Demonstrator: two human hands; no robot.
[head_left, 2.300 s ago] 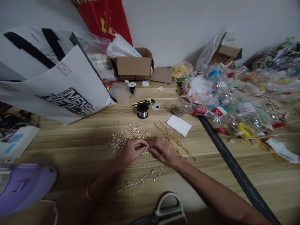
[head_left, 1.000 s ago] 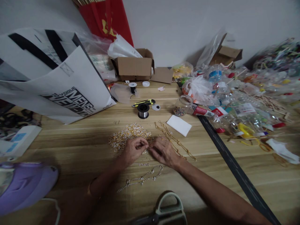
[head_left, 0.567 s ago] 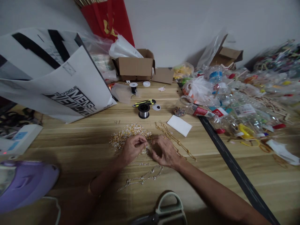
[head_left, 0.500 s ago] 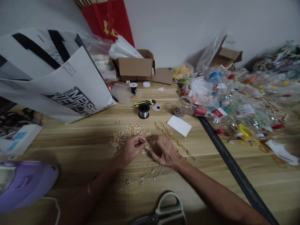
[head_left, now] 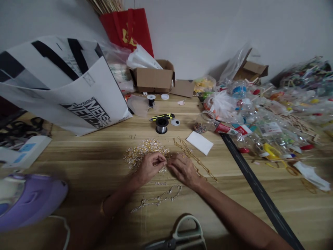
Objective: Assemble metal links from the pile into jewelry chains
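My left hand (head_left: 151, 166) is closed in a pinch at the near edge of a pile of small gold and silver beads or findings (head_left: 145, 147). What its fingertips hold is too small to make out. Close beside it, almost touching, my right hand (head_left: 184, 168) has its fingers curled together, their tips hidden or too small to read. Gold chains (head_left: 199, 161) lie to the right, partly behind my right hand. In front of both hands a silver chain (head_left: 158, 199) rests on the table, with a shorter piece of silver chain (head_left: 157, 183) just above it.
Scissors (head_left: 187, 231) lie at the near edge. A purple iron (head_left: 33, 201) stands left, below a white bag (head_left: 85, 93). Ahead are a wire spool (head_left: 161, 126), a yellow-black cutter (head_left: 162, 117) and a white card (head_left: 199, 142). Plastic bottles (head_left: 267, 121) heap up at right.
My right hand's fingers have drawn in against the left fingertips, narrowing the gap between the hands. The whole view has shifted slightly; the chains lie as before.
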